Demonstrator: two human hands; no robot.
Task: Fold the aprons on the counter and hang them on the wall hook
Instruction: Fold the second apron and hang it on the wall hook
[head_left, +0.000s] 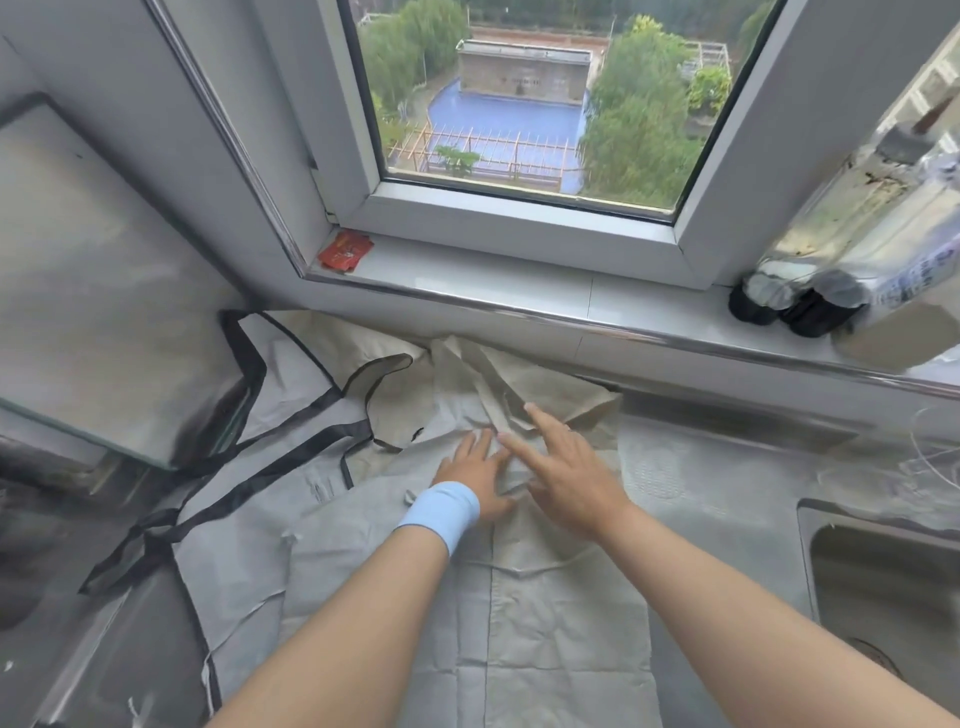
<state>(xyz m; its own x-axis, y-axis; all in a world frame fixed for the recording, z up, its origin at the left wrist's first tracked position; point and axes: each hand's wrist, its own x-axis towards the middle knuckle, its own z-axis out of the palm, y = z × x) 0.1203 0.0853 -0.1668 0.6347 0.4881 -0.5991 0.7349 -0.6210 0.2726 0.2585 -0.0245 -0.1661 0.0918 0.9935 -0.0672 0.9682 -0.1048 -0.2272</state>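
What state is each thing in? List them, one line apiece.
beige apron: spread flat on the counter, top part crumpled, not folded.
grey apron: spread out at the left, black straps loose.
left hand: open, palm pressed on the beige apron.
right hand: open, fingers spread on the beige apron.
window: shut.
sink: looks dry.

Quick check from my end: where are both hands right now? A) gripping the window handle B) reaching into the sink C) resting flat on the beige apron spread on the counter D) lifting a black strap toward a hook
C: the left hand, with a blue wristband, and the right hand lie open on the beige apron.
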